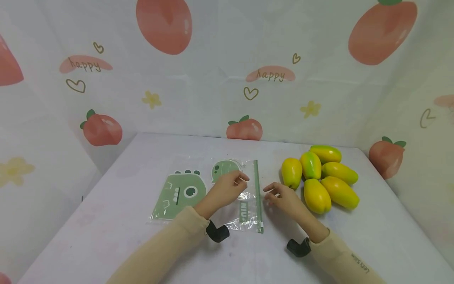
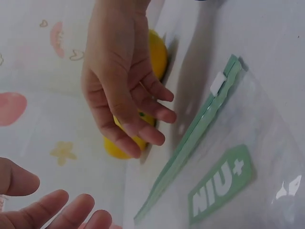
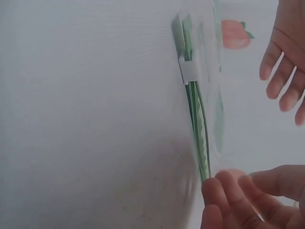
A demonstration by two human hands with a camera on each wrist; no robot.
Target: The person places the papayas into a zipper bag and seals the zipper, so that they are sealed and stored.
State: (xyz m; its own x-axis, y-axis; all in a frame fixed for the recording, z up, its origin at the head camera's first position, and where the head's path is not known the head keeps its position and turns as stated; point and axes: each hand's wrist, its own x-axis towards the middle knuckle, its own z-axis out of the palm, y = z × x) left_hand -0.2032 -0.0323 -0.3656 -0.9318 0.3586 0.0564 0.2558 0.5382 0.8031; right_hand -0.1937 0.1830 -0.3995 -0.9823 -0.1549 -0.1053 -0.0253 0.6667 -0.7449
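A clear zip bag (image 1: pixel 232 215) printed with green cartoon monsters lies flat on the table, its green zip strip (image 1: pixel 258 189) along the right side. The white slider (image 2: pixel 218 84) sits near the strip's front end. Above the bag hovers my left hand (image 1: pixel 227 189), fingers loosely bent and holding nothing. My right hand (image 1: pixel 285 200) is just right of the zip strip, fingers relaxed with nothing between them. In the right wrist view its fingertips (image 3: pixel 214 191) overlap the strip's end. Beyond that hand lie several yellow-green mangoes (image 1: pixel 317 196) in a cluster.
The white table (image 1: pixel 106 236) is backed by a pale curtain (image 1: pixel 205 79) printed with peaches, hearts and flowers. Black curved pieces (image 1: pixel 218 232) stick out at both wrists, by the beige sleeves (image 1: pixel 170 244).
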